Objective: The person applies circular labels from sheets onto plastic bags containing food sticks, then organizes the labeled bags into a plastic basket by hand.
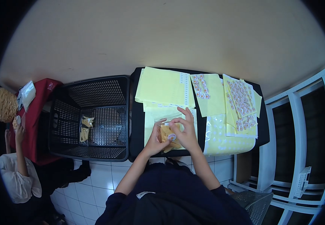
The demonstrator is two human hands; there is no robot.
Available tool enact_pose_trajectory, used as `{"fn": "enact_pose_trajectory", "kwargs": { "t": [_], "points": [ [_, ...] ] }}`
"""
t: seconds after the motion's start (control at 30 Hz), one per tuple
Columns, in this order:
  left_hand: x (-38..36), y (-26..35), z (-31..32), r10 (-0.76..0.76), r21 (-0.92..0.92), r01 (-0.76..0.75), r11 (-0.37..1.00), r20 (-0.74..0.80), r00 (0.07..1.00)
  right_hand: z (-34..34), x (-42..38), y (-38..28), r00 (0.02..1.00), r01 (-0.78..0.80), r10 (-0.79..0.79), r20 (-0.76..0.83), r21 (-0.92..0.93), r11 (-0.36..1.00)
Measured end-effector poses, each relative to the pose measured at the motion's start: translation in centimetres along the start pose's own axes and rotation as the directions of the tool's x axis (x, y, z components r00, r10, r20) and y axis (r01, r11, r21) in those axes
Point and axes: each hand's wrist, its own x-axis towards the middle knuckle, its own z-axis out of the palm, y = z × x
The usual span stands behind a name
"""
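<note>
A clear plastic bag of pale yellow snack sticks point(165, 132) is held over the near edge of the black-covered table. A round printed sticker point(171, 137) shows on its front. My left hand point(155, 143) grips the bag from the left side, its thumb reaching the sticker. At the bag's upper right, my right hand point(186, 133) has thumb and forefinger closed on the plastic, with the other fingers raised. Under and behind the bag lie yellow backing sheets point(162, 86). Sheets of round stickers point(241, 99) are on the table's right side.
Left of the table stands a black plastic crate point(106, 120) with several filled snack bags point(85, 129) inside. Farther left, another person point(18, 172) handles something beside a red-covered table point(33, 127). A white metal frame point(299, 138) rises on the right, with a grey basket point(252, 202) below.
</note>
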Motion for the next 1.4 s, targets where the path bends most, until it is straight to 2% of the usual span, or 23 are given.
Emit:
{"fn": "enact_pose_trajectory", "kwargs": {
  "t": [0.03,0.23,0.4,0.5,0.6,0.63,0.67,0.73,0.8,0.83,0.9,1.0,1.03,1.1,1.23,1.3,1.37,1.4],
  "points": [
    [0.0,0.3,0.1,0.014,0.046,-0.014,0.999,0.007,1.0,0.5,0.1,-0.6,0.999,0.027,-0.026,0.02,-0.052,0.998],
    [-0.2,0.7,0.5,0.02,0.081,-0.02,0.997,-0.002,1.0,1.1,0.1,-1.0,0.998,0.061,-0.059,0.021,-0.082,0.995],
    [-0.2,1.4,0.8,0.11,0.215,-0.109,0.97,0.004,0.994,1.0,0.0,-1.9,0.995,0.089,-0.095,-0.028,-0.167,0.982],
    [-0.4,1.3,1.1,0.151,0.266,-0.144,0.953,-0.005,0.989,0.9,-0.2,-1.9,0.994,0.086,-0.095,-0.059,-0.141,0.986],
    [-0.6,1.1,1.2,0.12,0.242,-0.114,0.964,-0.008,0.993,0.8,-0.3,-1.5,0.992,0.069,-0.078,-0.096,-0.097,0.993],
    [-0.6,1.3,1.3,0.119,0.243,-0.115,0.963,-0.001,0.993,0.7,-0.2,-1.5,0.988,0.06,-0.06,-0.14,-0.007,0.998],
    [-0.6,2.0,1.4,0.134,0.174,-0.137,0.975,0.029,0.991,0.6,-0.1,-1.5,0.982,0.055,-0.039,-0.182,0.082,0.995],
    [-0.4,2.7,1.3,0.149,0.104,-0.155,0.982,0.062,0.987,0.3,-0.2,-2.0,0.979,0.059,-0.046,-0.201,0.059,0.997],
    [-0.1,3.0,0.9,0.073,-0.057,-0.078,0.995,-0.092,0.993,0.2,-0.3,-2.4,0.974,0.064,-0.054,-0.22,0.036,0.997],
    [-0.2,3.2,0.8,0.073,-0.057,-0.078,0.995,-0.085,0.994,0.3,-0.4,-2.5,0.971,0.058,-0.054,-0.231,0.013,0.998],
    [-0.5,3.6,0.7,0.015,0.139,0.006,0.99,-0.154,0.988,0.4,-0.6,-2.9,0.967,0.05,-0.051,-0.251,-0.012,0.999],
    [-0.4,3.2,0.7,0.056,0.11,-0.038,0.993,-0.174,0.983,0.5,-1.0,-3.5,0.937,0.064,-0.083,-0.339,-0.068,0.996],
    [-0.4,3.1,0.6,0.051,0.111,-0.034,0.993,-0.158,0.986,0.4,-1.1,-3.5,0.934,0.05,-0.066,-0.351,-0.054,0.997],
    [-0.4,3.2,0.5,0.024,-0.012,-0.027,1.0,-0.171,0.985,0.3,-1.6,-3.9,0.924,0.025,-0.039,-0.381,-0.042,0.999],
    [-0.4,4.4,0.0,0.006,0.122,0.002,0.993,-0.068,0.998,0.0,-3.1,-5.3,0.891,0.033,-0.062,-0.449,-0.072,0.997],
    [-0.5,5.0,-0.1,-0.11,0.124,0.109,0.986,-0.004,0.994,-0.2,-4.1,-5.7,0.879,0.008,-0.041,-0.475,-0.072,0.997],
    [-0.6,5.8,0.5,-0.096,0.088,0.09,0.992,0.075,0.992,-0.8,-5.4,-5.8,0.849,-0.024,0.153,-0.506,0.254,0.967],
    [-0.6,6.2,0.9,-0.141,0.077,0.132,0.988,0.12,0.983,-1.1,-6.3,-5.3,0.856,-0.059,0.222,-0.467,0.34,0.939]
  ]
}}
